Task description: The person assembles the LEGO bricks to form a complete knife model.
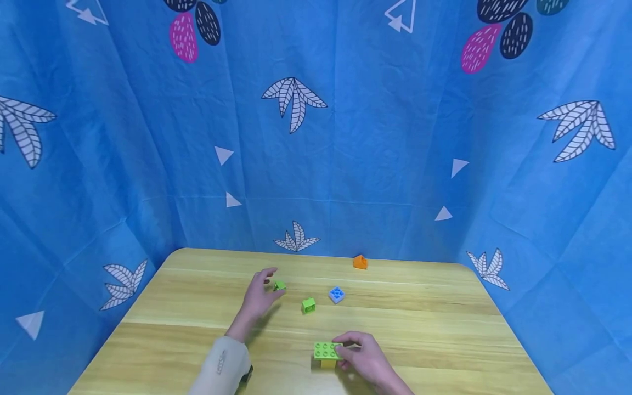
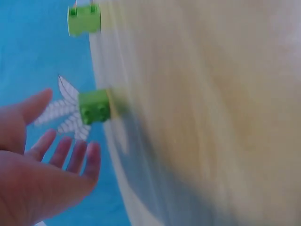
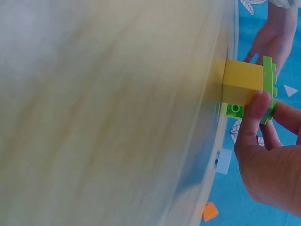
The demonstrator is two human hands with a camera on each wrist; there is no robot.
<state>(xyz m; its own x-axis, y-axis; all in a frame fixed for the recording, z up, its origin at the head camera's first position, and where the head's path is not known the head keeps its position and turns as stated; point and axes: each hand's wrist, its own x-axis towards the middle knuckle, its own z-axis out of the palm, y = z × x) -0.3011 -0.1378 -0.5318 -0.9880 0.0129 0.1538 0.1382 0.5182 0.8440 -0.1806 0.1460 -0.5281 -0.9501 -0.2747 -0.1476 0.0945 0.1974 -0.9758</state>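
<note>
My right hand (image 1: 364,356) pinches the right end of a flat green studded plate (image 1: 324,350), which lies on top of a yellow block (image 1: 328,364). In the right wrist view the yellow block (image 3: 243,82) stands on the table under the plate (image 3: 267,89), its far side hidden. Further off to the left, my left hand (image 1: 260,295) reaches with fingers spread around a small green brick (image 1: 280,285). The left wrist view shows a gap between these fingers and the green brick (image 2: 94,106).
A second green brick (image 1: 308,305) lies right of the left hand, with a blue piece (image 1: 337,295) beside it. An orange piece (image 1: 360,262) sits near the back edge of the wooden table (image 1: 424,318). Blue patterned cloth (image 1: 365,164) hangs behind and at both sides.
</note>
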